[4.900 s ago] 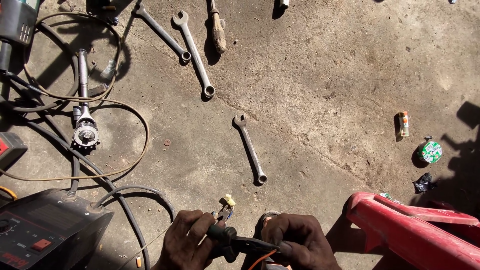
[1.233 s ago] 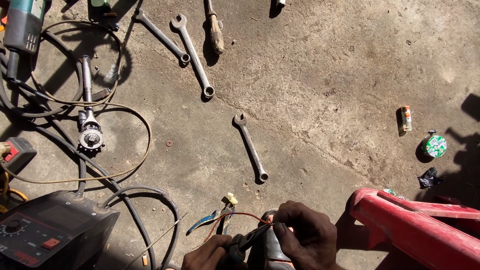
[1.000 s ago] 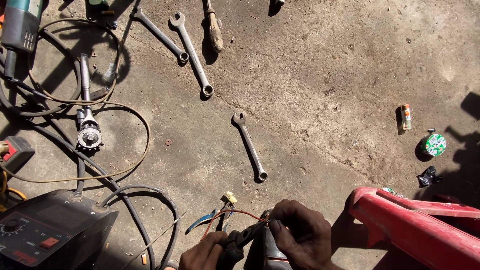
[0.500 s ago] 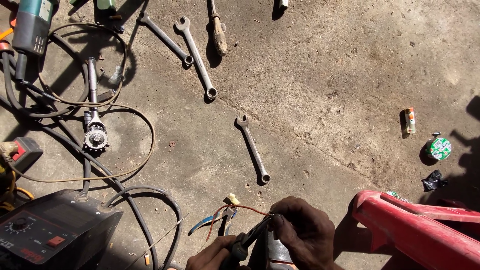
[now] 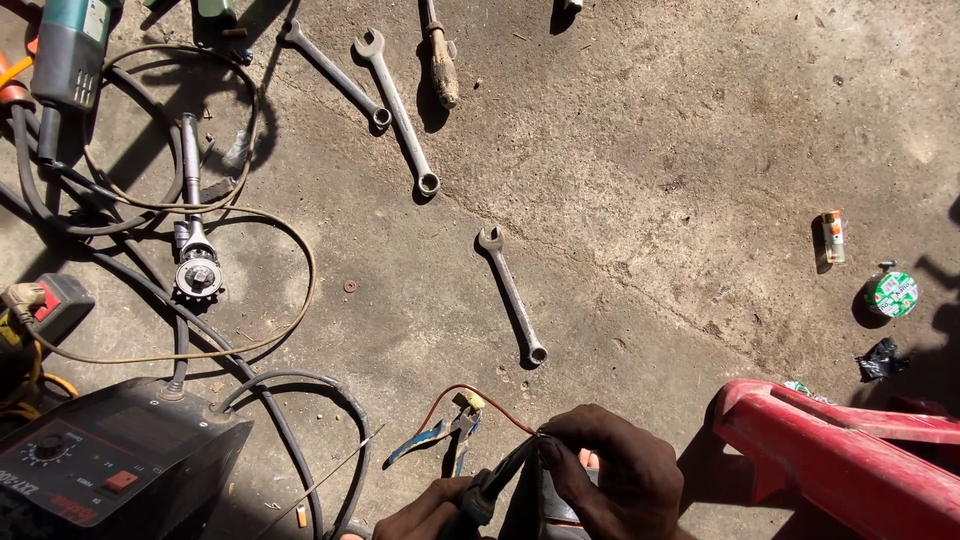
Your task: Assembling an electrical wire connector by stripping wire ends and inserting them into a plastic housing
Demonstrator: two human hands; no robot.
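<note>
Bottom centre: your right hand (image 5: 610, 480) fingers pinch a red wire (image 5: 470, 397) | your left hand (image 5: 432, 512) apparently grips a dark tool (image 5: 497, 482) | pliers (image 5: 440, 437) on the floor just left.

Red wire (image 5: 480, 392), blue-handled pliers (image 5: 430, 440), red plastic panel (image 5: 840, 460)

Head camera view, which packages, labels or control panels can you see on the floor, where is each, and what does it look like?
Welding machine: bottom left, dark box with a dial, red switch and red lettering.
Round tape roll: far right, green-and-white label.
Small tube: right, upright, pale label with red ends.
Angle grinder: top left, teal body with a light label.
</note>
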